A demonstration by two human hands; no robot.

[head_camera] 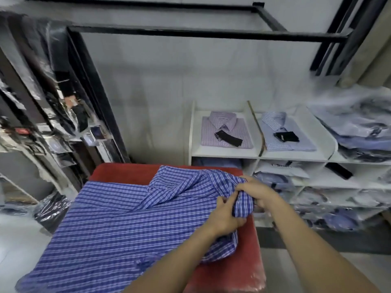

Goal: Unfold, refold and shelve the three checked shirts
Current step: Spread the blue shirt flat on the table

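Note:
A dark blue checked shirt (110,220) lies spread over the red table (243,275), its collar toward the far edge. At the shirt's right side, my left hand (226,218) and my right hand (257,192) both pinch a bunched fold of its cloth, close together. On the white shelf (224,154) behind the table lie two folded checked shirts with black tags: a pink one (224,129) in the left compartment and a light blue one (283,134) in the right.
Bagged shirts (359,123) are piled at the far right and fill the lower shelf compartments. A dark rack of wrapped garments (63,115) stands on the left. A black metal frame (190,32) runs overhead. Plastic-wrapped items (50,208) lie on the floor left of the table.

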